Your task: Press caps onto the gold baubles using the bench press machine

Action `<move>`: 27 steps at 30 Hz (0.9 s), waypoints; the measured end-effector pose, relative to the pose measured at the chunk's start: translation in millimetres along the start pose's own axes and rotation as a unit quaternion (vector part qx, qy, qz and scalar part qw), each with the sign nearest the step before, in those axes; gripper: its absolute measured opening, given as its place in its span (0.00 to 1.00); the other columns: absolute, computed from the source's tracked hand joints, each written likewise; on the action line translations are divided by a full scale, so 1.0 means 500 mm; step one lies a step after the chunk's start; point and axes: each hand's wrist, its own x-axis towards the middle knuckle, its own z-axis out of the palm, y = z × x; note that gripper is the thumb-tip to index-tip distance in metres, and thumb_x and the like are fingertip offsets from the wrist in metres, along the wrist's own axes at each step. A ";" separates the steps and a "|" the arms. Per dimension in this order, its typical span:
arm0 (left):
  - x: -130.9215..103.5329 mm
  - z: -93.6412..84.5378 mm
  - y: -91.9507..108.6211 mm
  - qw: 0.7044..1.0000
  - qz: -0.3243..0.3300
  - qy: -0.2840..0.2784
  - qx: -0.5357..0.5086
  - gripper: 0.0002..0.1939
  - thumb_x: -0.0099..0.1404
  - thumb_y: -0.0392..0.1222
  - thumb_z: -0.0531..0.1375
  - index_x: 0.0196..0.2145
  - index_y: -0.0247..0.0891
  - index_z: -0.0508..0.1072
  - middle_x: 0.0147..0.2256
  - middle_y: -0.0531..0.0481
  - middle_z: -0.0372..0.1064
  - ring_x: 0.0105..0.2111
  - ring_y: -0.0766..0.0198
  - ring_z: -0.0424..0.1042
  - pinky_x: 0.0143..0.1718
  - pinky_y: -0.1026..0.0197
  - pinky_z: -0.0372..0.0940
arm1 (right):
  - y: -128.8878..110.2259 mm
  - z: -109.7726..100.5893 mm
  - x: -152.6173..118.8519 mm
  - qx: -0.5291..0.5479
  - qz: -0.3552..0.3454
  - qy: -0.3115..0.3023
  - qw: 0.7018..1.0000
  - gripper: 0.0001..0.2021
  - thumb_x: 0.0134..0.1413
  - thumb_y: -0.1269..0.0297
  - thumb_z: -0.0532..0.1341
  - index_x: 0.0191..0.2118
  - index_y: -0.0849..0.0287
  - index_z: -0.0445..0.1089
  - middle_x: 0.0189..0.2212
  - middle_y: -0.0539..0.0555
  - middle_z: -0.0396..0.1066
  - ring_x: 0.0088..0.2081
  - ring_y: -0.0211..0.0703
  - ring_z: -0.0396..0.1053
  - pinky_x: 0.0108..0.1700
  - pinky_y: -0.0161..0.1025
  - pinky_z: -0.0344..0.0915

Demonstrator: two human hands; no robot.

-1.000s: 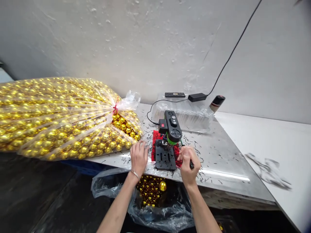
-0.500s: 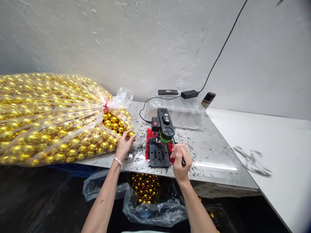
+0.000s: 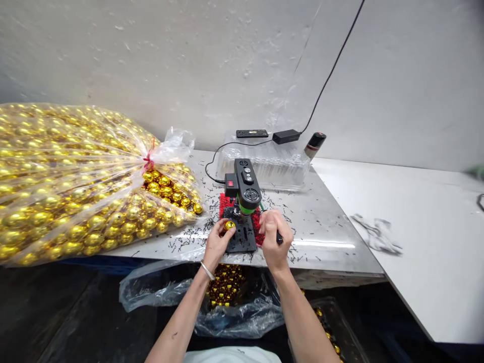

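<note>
Grip of the left hand (image 3: 217,244), thumb and fingertips together, is clamped on a shiny gold ball (image 3: 230,225), held at the left side of a flat black slotted plate (image 3: 242,244); whether ball and plate touch, I can't tell from here. Over the plate leans a small black-and-green machine (image 3: 246,182) with a red switch. Its lever ends in a black handle (image 3: 279,238), and the right hand (image 3: 277,232) has its fingers curled round that. Under the plate lies a red mat (image 3: 224,199), strewn, like the grey metal worktop (image 3: 336,222), with dark shavings (image 3: 181,241).

Off to the left sprawls a huge clear plastic bag (image 3: 177,145) full of gold balls, its neck tied in red. Behind the machine sit clear plastic packaging (image 3: 270,169), a black power adapter (image 3: 286,136) and a tilted black-capped can (image 3: 314,144). Below the worktop's front edge, more gold balls (image 3: 223,290) fill a slack clear plastic liner (image 3: 253,320). Crumpled white gloves (image 3: 378,236) lie on the white surface (image 3: 427,217) at right.
</note>
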 end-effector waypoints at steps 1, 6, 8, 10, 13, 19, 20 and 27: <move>0.000 0.007 -0.004 0.998 0.027 0.009 0.048 0.22 0.56 0.49 0.67 0.47 0.38 0.74 0.41 0.45 0.76 0.42 0.59 0.74 0.47 0.54 0.68 | -0.005 0.000 0.007 -0.002 0.000 -0.002 1.000 0.18 0.66 0.66 0.50 0.22 0.56 0.56 0.22 0.48 0.59 0.28 0.37 0.61 0.31 0.38 0.58; -0.005 0.016 -0.012 0.954 0.131 0.043 0.265 0.19 0.57 0.46 0.67 0.47 0.42 0.78 0.35 0.47 0.73 0.39 0.56 0.72 0.46 0.50 0.67 | -0.015 0.000 0.023 -0.015 -0.011 0.002 1.000 0.18 0.66 0.68 0.50 0.22 0.56 0.55 0.21 0.48 0.57 0.27 0.36 0.60 0.31 0.37 0.57; -0.008 0.017 -0.008 0.940 0.159 0.029 0.301 0.19 0.59 0.45 0.66 0.48 0.41 0.77 0.36 0.46 0.74 0.39 0.55 0.73 0.46 0.50 0.66 | -0.011 0.000 0.018 -0.014 -0.019 -0.001 1.000 0.18 0.66 0.68 0.50 0.22 0.56 0.55 0.22 0.48 0.58 0.28 0.36 0.61 0.31 0.37 0.57; -0.010 0.019 -0.003 0.930 0.186 0.015 0.317 0.18 0.60 0.43 0.66 0.48 0.40 0.77 0.39 0.44 0.76 0.41 0.53 0.73 0.47 0.49 0.66 | -0.005 -0.002 0.009 -0.013 -0.025 -0.004 1.000 0.17 0.65 0.69 0.50 0.23 0.56 0.56 0.23 0.48 0.59 0.28 0.36 0.61 0.32 0.38 0.58; -0.010 0.024 0.002 0.918 0.217 0.005 0.333 0.17 0.61 0.42 0.65 0.48 0.39 0.76 0.44 0.43 0.77 0.44 0.52 0.73 0.49 0.48 0.64 | 0.003 -0.005 -0.004 -0.012 -0.030 -0.011 0.999 0.16 0.65 0.71 0.50 0.23 0.57 0.57 0.24 0.49 0.61 0.29 0.37 0.63 0.32 0.37 0.59; -0.004 0.026 -0.003 0.911 0.229 -0.017 0.343 0.16 0.61 0.43 0.65 0.47 0.39 0.76 0.45 0.43 0.77 0.45 0.52 0.72 0.50 0.47 0.64 | 0.021 -0.010 -0.029 -0.013 -0.049 -0.030 0.998 0.14 0.63 0.74 0.49 0.25 0.57 0.58 0.26 0.50 0.62 0.30 0.38 0.63 0.31 0.37 0.60; -0.003 0.026 -0.004 0.912 0.227 -0.016 0.342 0.16 0.61 0.43 0.65 0.47 0.39 0.76 0.45 0.43 0.77 0.44 0.53 0.72 0.50 0.48 0.64 | 0.027 -0.010 -0.036 -0.014 -0.055 -0.032 0.998 0.14 0.63 0.74 0.49 0.26 0.57 0.59 0.26 0.51 0.62 0.30 0.38 0.64 0.31 0.37 0.60; -0.005 0.027 -0.009 0.908 0.224 -0.015 0.355 0.16 0.61 0.44 0.65 0.47 0.40 0.76 0.45 0.44 0.77 0.44 0.53 0.72 0.49 0.49 0.64 | 0.094 0.003 -0.086 -0.028 -0.124 -0.028 0.991 0.13 0.65 0.69 0.47 0.27 0.56 0.58 0.26 0.51 0.63 0.29 0.38 0.64 0.35 0.41 0.65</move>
